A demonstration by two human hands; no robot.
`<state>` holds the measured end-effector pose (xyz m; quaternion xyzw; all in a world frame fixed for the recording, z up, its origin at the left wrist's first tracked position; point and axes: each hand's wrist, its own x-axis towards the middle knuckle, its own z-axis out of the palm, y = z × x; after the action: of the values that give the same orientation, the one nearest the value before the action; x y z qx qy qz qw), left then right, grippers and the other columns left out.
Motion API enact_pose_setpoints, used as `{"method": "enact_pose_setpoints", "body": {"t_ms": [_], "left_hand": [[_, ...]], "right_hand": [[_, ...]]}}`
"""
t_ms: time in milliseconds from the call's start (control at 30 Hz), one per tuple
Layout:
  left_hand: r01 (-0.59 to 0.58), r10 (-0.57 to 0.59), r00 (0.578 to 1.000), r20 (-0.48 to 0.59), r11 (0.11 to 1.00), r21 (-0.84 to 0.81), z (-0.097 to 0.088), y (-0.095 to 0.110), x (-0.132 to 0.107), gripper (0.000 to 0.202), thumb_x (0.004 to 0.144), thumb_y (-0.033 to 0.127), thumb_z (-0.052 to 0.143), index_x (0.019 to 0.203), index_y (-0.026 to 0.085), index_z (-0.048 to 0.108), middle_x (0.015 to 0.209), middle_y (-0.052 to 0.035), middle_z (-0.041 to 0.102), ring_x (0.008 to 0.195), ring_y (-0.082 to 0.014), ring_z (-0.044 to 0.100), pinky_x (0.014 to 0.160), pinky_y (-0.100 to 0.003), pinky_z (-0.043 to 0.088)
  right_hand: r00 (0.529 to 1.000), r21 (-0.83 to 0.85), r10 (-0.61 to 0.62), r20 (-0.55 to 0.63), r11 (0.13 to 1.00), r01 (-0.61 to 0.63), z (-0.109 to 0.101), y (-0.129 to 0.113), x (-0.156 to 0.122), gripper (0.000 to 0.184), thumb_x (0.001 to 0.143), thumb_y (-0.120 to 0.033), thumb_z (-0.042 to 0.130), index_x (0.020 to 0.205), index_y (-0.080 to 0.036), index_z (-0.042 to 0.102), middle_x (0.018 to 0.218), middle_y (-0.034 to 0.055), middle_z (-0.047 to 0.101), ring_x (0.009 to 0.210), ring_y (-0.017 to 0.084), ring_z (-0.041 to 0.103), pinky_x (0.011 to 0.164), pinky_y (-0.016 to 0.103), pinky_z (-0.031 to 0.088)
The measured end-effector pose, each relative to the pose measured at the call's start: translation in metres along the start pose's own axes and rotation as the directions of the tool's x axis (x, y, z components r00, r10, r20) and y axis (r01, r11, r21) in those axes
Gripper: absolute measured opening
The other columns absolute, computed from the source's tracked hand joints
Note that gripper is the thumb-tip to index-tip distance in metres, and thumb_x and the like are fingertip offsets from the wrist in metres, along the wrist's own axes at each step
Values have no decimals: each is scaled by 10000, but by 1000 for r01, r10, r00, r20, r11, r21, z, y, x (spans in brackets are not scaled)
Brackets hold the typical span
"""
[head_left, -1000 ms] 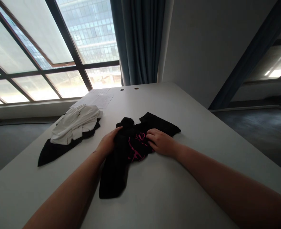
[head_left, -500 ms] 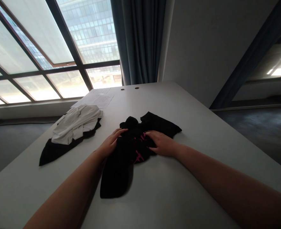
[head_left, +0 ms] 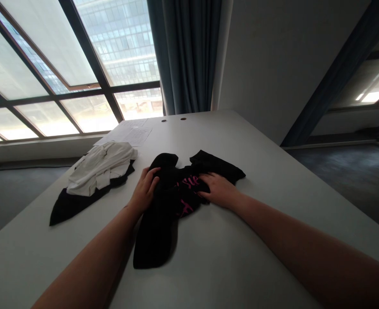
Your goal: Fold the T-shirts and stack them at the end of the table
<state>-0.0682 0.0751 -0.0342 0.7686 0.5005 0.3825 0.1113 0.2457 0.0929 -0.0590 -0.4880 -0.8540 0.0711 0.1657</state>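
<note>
Well out to the left of the left fingers, I see a rumpled white garment (head_left: 102, 167) lying on a black cloth (head_left: 69, 206), whose corner sticks out on the near side; beyond that pile, farther from the fingers, some printed papers (head_left: 138, 135) lie flat on the white table (head_left: 215, 262). Next comes the left hand (head_left: 143, 191), its fingers slightly bent and parted over the left edge of a black garment (head_left: 154, 240); whether they pinch the fabric or only rest on it, I can't tell from here. The black garment lies on the table beneath and between both sets of fingers: a bunched fold rises just beyond the left fingertips, one long flap runs nearer to the person than they are, and another part reaches out past the right fingers. Between the hands shows a pink print (head_left: 186, 208), broken up by creases. The right hand (head_left: 220, 189) lies on the garment at the right of that print, its fingers reaching inward, the thumb set apart on the near side; their grip is also unclear to me. To handle this cloth well, I'd say, the left fingers should anchor their edge lightly while the right ones ease the creases outward, flat and unhurried, without dragging the whole bundle.
</note>
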Motion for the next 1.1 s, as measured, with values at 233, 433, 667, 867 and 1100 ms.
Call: {"method": "enact_pose_setpoints", "body": {"t_ms": [233,433,667,867,1100], "left_hand": [[37,-25,983,-179,997,62,-1,-8,3,435,1062,440,324,1328,214,584,1301,-110,539,1239,-245,560,1144,-430,417],[15,15,961,-277,994,107,0,-10,0,496,1074,453,314,1437,190,526,1447,-145,492,1408,-266,438,1228,-467,311],[112,-105,989,-102,992,58,15,-31,2,518,1058,489,339,1416,193,569,1557,-136,409,1454,-282,411,1237,-479,311],[-59,57,998,42,997,51,11,-15,4,395,1050,397,397,1297,208,640,1440,-121,507,1351,-254,506,1191,-456,370],[-340,289,815,503,940,11,3,59,-14,459,944,492,615,1322,233,600,1008,-57,665,957,-239,642,938,-414,501]], "right_hand": [[986,-44,164,17,986,-163,-5,7,3,547,968,-464,585,1461,-233,533,1536,131,527,1424,408,417,1159,765,163],[955,-58,294,-30,954,-296,-11,30,8,542,982,-484,528,1448,-208,543,1477,155,580,1392,405,448,1145,762,181],[896,-119,441,-58,888,-445,-19,62,12,500,1009,-473,430,1419,-227,575,1379,157,644,1351,391,488,1122,728,225],[862,-151,495,-109,849,-507,-22,81,12,465,990,-469,437,1328,-219,638,1299,169,680,1300,389,532,1107,691,286],[887,-126,443,-134,880,-458,-16,81,11,475,983,-461,455,1346,-195,605,1407,159,622,1316,400,502,1119,696,266]]}}
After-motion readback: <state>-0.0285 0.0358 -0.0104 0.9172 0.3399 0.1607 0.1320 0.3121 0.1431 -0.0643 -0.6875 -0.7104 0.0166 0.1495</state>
